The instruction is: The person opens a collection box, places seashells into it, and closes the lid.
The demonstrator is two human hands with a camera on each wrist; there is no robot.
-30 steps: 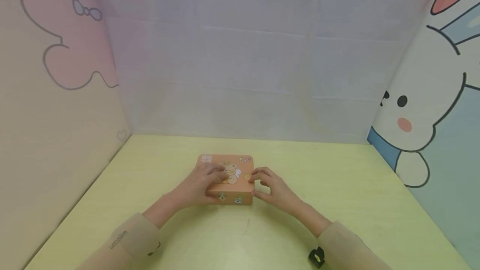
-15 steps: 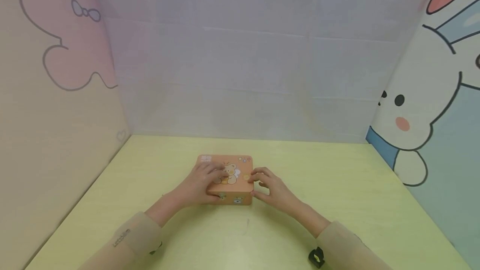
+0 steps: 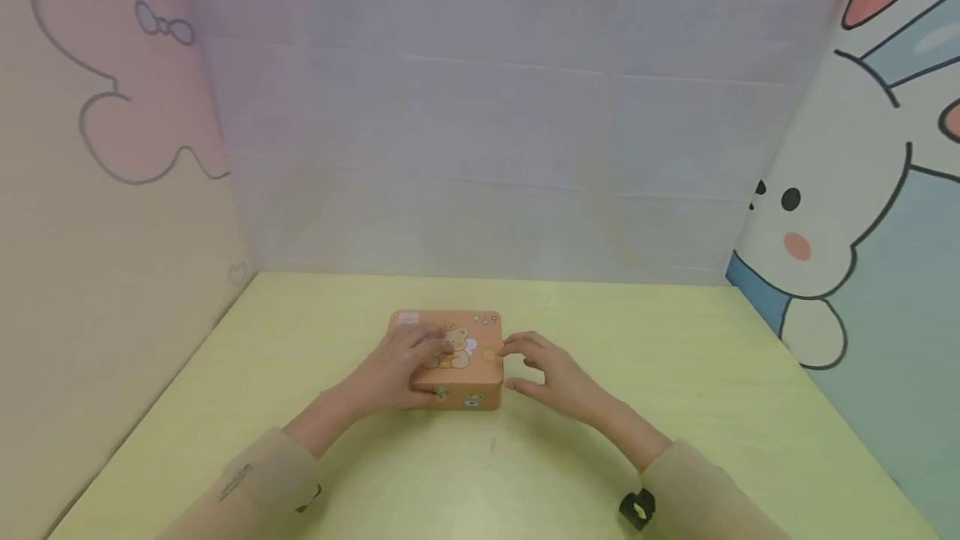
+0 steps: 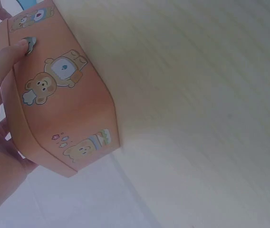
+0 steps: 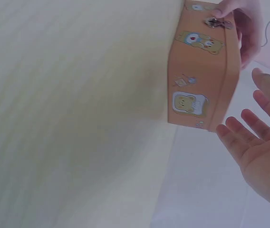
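Note:
An orange tin box [image 3: 480,372] with a bear printed on its lid sits on the table in the head view. My left hand [image 3: 386,369] grips its left part, fingers over the lid and thumb down the front face. In the left wrist view that thumb lies on a small metal clasp [image 4: 31,45], which the thumb partly covers. My right hand [image 3: 558,382] is just beside the box's right end, fingers loosely bent and thumb spread away. The right wrist view shows the right hand's palm [image 5: 268,161] with nothing in it, fingertips close to the lid's corner.
A pale yellow table [image 3: 637,340] extends around the box. Walls with cartoon figures stand left and right, the rabbit [image 3: 817,248] at right, and a plain pale wall [image 3: 480,157] closes the back. A black strap piece [image 3: 637,509] hangs by the right sleeve.
My right hand has drawn slightly to the right, its thumb now apart from the box's front corner. The left hand keeps its hold, and the head view has shifted a little.

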